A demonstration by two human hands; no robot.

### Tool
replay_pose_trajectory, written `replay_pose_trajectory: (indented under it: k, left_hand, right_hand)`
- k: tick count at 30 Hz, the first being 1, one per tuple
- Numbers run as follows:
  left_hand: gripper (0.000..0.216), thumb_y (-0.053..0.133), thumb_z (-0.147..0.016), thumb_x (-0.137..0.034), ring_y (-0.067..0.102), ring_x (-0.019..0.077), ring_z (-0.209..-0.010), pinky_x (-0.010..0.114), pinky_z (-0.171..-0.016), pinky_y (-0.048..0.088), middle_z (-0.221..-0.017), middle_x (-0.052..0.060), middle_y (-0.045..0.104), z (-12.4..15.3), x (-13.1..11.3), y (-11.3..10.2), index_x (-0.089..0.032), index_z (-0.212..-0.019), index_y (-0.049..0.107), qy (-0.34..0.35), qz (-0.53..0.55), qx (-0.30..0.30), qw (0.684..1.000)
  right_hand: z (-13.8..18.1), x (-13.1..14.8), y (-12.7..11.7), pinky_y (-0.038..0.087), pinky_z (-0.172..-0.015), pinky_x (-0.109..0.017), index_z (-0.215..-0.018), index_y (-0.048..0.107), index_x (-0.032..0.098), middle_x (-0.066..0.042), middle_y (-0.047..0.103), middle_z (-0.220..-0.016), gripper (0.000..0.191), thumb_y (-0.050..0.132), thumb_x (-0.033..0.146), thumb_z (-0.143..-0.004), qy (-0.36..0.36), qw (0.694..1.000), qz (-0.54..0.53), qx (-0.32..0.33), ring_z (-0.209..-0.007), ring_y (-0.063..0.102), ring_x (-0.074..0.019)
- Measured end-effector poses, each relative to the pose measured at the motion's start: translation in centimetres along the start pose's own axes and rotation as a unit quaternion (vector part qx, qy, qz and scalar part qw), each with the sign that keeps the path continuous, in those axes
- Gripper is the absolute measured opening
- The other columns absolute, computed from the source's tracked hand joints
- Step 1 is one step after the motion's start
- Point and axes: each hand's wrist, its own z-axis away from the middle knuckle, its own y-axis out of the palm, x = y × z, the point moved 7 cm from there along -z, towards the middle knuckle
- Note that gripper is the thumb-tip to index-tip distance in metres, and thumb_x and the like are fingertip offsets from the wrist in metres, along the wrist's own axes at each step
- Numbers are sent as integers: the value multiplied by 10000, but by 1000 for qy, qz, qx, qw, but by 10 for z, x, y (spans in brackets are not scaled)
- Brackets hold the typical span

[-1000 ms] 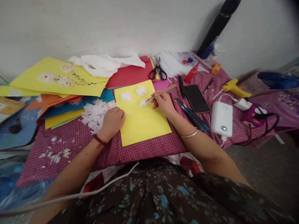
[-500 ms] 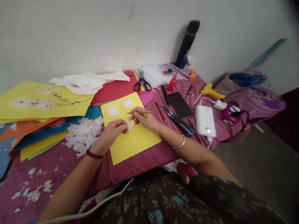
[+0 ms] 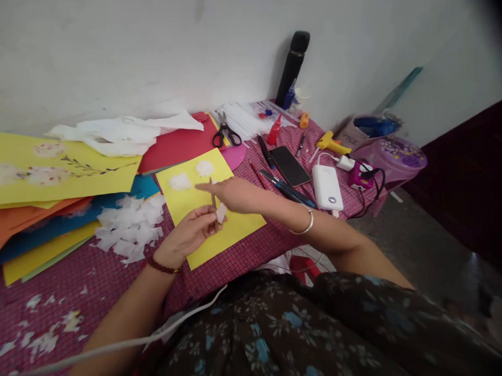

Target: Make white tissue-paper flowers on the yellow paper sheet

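Observation:
My left hand [image 3: 198, 227] pinches a small white piece of tissue paper [image 3: 221, 213] above a yellow sheet [image 3: 203, 247]. My right hand [image 3: 231, 193] holds a thin brown stick [image 3: 213, 201], now upright, its lower end by the left fingertips and the tissue. The right index finger points out to the left over the sheet. Whether the stick is a brush or a pencil, I cannot tell. Two fluffy white patches, a left one [image 3: 180, 181] and a right one [image 3: 205, 168], lie on the sheet's upper part. A pile of torn tissue pieces [image 3: 129, 228] lies left of it.
Behind the sheet are black-handled scissors [image 3: 226, 137] and crumpled white paper [image 3: 117, 134]. Rightward lie a phone [image 3: 289, 166], craft knives [image 3: 288, 187], a white power bank [image 3: 327, 187] and a yellow glue gun [image 3: 333, 144]. A decorated yellow sheet [image 3: 86, 188] tops coloured papers at left.
The stick has swung from nearly level to upright, and its end has come down to the tissue in my left hand. My right index finger has stretched out. The camera view has shifted rightward.

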Motion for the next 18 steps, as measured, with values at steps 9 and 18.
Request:
replay_pose_trajectory:
  k: [9, 18]
  left_hand:
    - [110, 623, -721, -292, 549, 114, -634, 245, -647, 438, -677, -23, 589, -10, -26, -43, -187, -732, 592, 203, -183, -174, 946]
    - [90, 598, -747, -266, 530, 113, -632, 242, -618, 400, -681, -23, 573, -5, -33, -45, -176, -738, 593, 245, -202, -190, 929]
  right_hand:
    - [129, -181, -29, 425, -987, -553, -1502, 334, 56, -313, 477, -1404, 842, 637, 437, -815, 454, 877, 62, -147, -1267, 504, -448]
    - [124, -185, -16, 438, -957, -540, -1505, 335, 176, -272, 517, -1326, 880, 606, 613, -791, 500, 856, 96, -92, -1245, 522, -442]
